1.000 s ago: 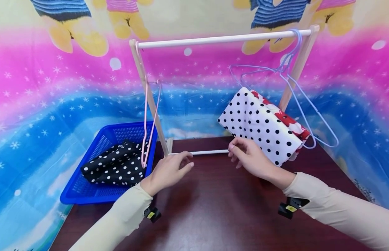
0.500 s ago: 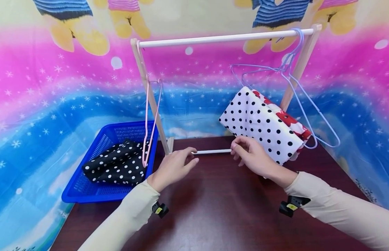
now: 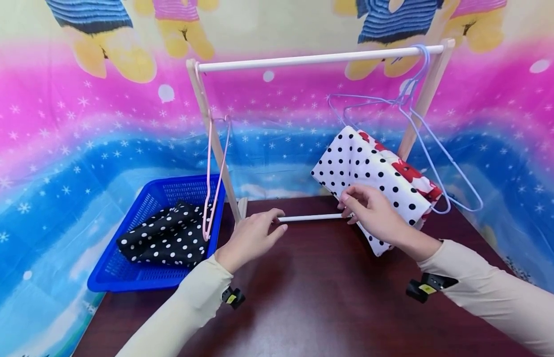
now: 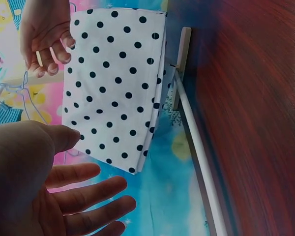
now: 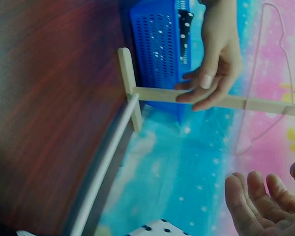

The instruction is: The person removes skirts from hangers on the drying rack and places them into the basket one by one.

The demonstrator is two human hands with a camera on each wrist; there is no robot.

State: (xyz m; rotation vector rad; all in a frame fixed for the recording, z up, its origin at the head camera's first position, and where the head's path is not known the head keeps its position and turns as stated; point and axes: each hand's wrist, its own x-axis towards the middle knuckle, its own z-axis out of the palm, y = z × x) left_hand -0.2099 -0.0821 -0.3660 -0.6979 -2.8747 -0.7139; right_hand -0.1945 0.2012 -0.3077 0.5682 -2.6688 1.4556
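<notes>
My left hand [image 3: 252, 235] hovers over the table near the stand's lower bar [image 3: 310, 217], fingers apart and holding nothing. My right hand [image 3: 375, 213] is in front of the white cloth with black dots [image 4: 115, 88], its loosely bent fingers empty in the right wrist view. From the head view I cannot tell whether it touches the cloth. That folded cloth hangs tilted from blue hangers [image 3: 403, 99] at the rack's right end, with a red-and-white patterned cloth [image 3: 408, 171] behind it. A black cloth with white dots [image 3: 165, 235] lies crumpled in the blue basket [image 3: 100, 285].
A wooden clothes rack [image 3: 321, 60] stands on the dark red table [image 3: 303, 307]. Pink hangers [image 3: 208, 178] hang at its left end, partly in front of the basket. A printed backdrop [image 3: 268, 148] encloses the back and sides.
My left hand has moved right, away from the basket. My right hand has shifted right across the dotted cloth, and more of the cloth's lower corner shows below it.
</notes>
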